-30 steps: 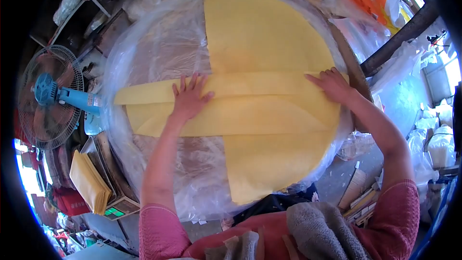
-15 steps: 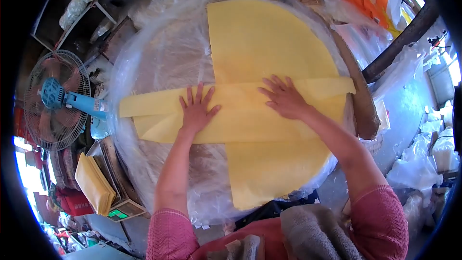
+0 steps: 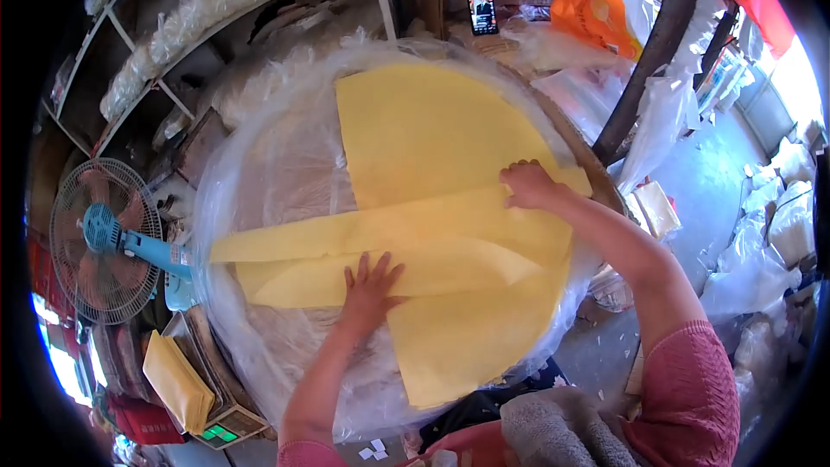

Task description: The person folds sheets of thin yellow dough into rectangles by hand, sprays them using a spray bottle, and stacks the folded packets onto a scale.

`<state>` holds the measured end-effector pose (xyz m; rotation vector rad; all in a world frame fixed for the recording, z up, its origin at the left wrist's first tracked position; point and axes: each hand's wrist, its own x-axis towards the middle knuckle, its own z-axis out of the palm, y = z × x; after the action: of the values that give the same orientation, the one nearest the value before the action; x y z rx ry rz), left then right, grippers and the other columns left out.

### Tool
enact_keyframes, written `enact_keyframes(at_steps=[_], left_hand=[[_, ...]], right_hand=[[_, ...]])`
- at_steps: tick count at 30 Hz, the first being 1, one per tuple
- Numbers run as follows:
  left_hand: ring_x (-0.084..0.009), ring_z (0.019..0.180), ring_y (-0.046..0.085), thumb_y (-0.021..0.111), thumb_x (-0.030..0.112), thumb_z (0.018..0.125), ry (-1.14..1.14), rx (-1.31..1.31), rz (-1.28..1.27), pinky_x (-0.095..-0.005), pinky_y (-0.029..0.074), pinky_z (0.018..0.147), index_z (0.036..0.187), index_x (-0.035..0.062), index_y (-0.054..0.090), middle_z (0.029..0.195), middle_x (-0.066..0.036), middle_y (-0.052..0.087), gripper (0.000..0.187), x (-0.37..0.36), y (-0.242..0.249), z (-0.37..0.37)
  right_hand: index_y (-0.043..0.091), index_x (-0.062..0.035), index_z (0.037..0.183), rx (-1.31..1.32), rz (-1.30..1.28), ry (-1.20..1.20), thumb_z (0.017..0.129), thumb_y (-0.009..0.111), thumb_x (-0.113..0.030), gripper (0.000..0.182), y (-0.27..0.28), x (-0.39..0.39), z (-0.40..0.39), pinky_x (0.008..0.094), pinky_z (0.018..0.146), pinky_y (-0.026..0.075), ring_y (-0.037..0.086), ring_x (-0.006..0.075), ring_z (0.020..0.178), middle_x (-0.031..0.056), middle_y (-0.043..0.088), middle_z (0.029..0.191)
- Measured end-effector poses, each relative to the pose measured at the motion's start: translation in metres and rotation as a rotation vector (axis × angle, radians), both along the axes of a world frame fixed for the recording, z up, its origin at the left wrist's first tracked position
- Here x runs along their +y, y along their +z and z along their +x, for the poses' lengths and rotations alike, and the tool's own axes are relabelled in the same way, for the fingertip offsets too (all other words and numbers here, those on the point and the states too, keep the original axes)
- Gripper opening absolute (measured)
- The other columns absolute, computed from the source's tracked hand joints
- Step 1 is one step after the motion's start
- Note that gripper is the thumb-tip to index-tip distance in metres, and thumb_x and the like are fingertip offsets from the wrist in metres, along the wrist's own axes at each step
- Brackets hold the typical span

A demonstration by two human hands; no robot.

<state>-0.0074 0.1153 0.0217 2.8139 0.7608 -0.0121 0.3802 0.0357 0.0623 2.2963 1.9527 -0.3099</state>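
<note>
A large thin yellow sheet [image 3: 432, 134], paper or cloth, lies over the right part of a round table [image 3: 277, 156] wrapped in clear plastic. Across it runs a folded yellow sheet [image 3: 415, 238], reaching past its left side, with a raised crease at the right. My left hand [image 3: 372, 290] rests on the lower edge of the folded sheet, fingers spread. Near the right end, my right hand [image 3: 529, 185] has its fingers curled at the folded sheet's upper edge and appears to pinch it; the fingertips are partly hidden.
A blue fan [image 3: 104, 229] stands at the left, above a stack of yellow sheets [image 3: 177, 380] on a digital scale [image 3: 229, 428]. Behind the table are a phone [image 3: 482, 10] and an orange bag [image 3: 596, 4]. A dark post [image 3: 648, 69] rises at the right, near plastic-wrapped bundles [image 3: 791, 229].
My right hand has moved right along the folded sheet and its fingers have curled. My left hand has slid to the sheet's lower edge. A crease has risen at the right. The view has shifted.
</note>
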Motion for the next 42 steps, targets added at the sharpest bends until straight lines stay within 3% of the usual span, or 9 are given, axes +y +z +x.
enact_keyframes(at_steps=[9,12,15,19,25,34,36,40,42], left_hand=[[-0.0238,0.129,0.036,0.050,0.011,0.083,0.210,-0.051,0.529,-0.0533,0.017,0.109,0.123,0.0149,0.051,0.130,-0.006,0.048,0.040,0.085,-0.027,0.025],[-0.0255,0.132,0.032,0.049,0.010,0.082,0.291,-0.105,0.468,-0.0513,0.018,0.109,0.127,0.0117,0.048,0.137,-0.008,0.040,0.044,0.082,-0.025,0.029],[-0.0278,0.133,0.030,0.050,0.007,0.081,0.237,-0.052,0.384,-0.0484,0.021,0.109,0.130,0.0089,0.045,0.143,-0.010,0.032,0.049,0.037,-0.004,0.009],[-0.0295,0.134,0.026,0.052,0.004,0.078,0.010,-0.062,0.062,-0.0445,0.022,0.110,0.133,0.0062,0.041,0.145,-0.013,0.028,0.056,-0.031,0.014,-0.030],[-0.0326,0.134,0.026,0.057,0.012,0.078,-0.191,-0.055,-0.085,-0.0432,0.020,0.111,0.134,0.0075,0.040,0.143,-0.018,0.030,0.059,-0.092,-0.003,-0.055],[-0.0277,0.122,0.043,0.059,0.014,0.079,-0.207,-0.184,0.076,-0.0403,0.032,0.103,0.124,0.0107,0.051,0.128,-0.014,0.049,0.046,-0.099,-0.017,-0.054],[-0.0254,0.111,0.055,0.058,0.008,0.079,-0.186,-0.376,0.089,-0.0362,0.041,0.095,0.116,0.0089,0.057,0.116,-0.013,0.059,0.037,-0.104,-0.020,-0.054],[-0.0191,0.077,0.066,0.058,0.007,0.083,0.636,-0.743,-0.679,-0.0291,0.048,0.068,0.096,-0.0014,0.057,0.080,-0.013,0.067,0.016,-0.131,0.003,-0.029],[-0.0185,0.074,0.065,0.060,0.009,0.082,0.641,-0.780,-0.647,-0.0296,0.047,0.066,0.095,-0.0024,0.057,0.079,-0.013,0.066,0.017,-0.114,-0.030,-0.028]], right_hand=[[0.063,-0.0022,0.083,0.949,-0.658,-0.276,0.083,0.064,-0.039,0.036,-0.010,-0.076,-0.043,0.0350,0.051,0.051,0.064,0.0235,0.066,0.0096,0.065,0.071],[0.062,-0.0030,0.082,1.049,-0.747,-0.304,0.085,0.060,-0.029,0.026,0.008,-0.108,-0.100,0.0387,0.058,0.052,0.064,0.0281,0.073,0.0107,0.064,0.076],[0.062,-0.0023,0.081,0.261,-0.030,0.065,0.082,0.055,-0.016,0.016,-0.001,-0.126,-0.124,0.0413,0.070,0.052,0.063,0.0338,0.080,0.0121,0.064,0.078],[0.050,-0.0041,0.121,0.222,0.354,0.247,0.076,0.049,-0.004,0.045,-0.001,-0.125,-0.126,0.0391,0.097,0.040,0.049,0.0315,0.116,0.0133,0.050,0.126],[0.024,-0.0042,0.142,0.079,0.061,0.514,0.075,0.050,-0.002,0.072,-0.040,-0.118,-0.131,0.0448,0.111,0.019,0.016,0.0241,0.139,0.0097,0.021,0.149],[0.055,-0.0143,0.125,0.445,-0.106,0.557,0.071,0.050,0.001,0.056,-0.016,-0.113,-0.126,0.0469,0.112,0.014,0.021,0.0218,0.138,0.0068,0.037,0.143],[0.059,-0.0116,0.119,0.616,0.007,0.466,0.077,0.051,-0.001,0.044,-0.036,-0.115,-0.119,0.0444,0.109,0.022,0.035,0.0194,0.130,0.0090,0.050,0.130],[0.064,-0.0065,0.105,1.453,0.101,-0.226,0.080,0.059,-0.006,0.025,-0.056,-0.119,-0.116,0.0356,0.086,0.047,0.062,0.0127,0.091,0.0064,0.067,0.094],[0.063,-0.0027,0.096,1.193,0.204,-0.267,0.078,0.066,-0.010,0.019,-0.072,-0.117,-0.116,0.0307,0.063,0.046,0.057,0.0108,0.068,0.0034,0.063,0.076]])
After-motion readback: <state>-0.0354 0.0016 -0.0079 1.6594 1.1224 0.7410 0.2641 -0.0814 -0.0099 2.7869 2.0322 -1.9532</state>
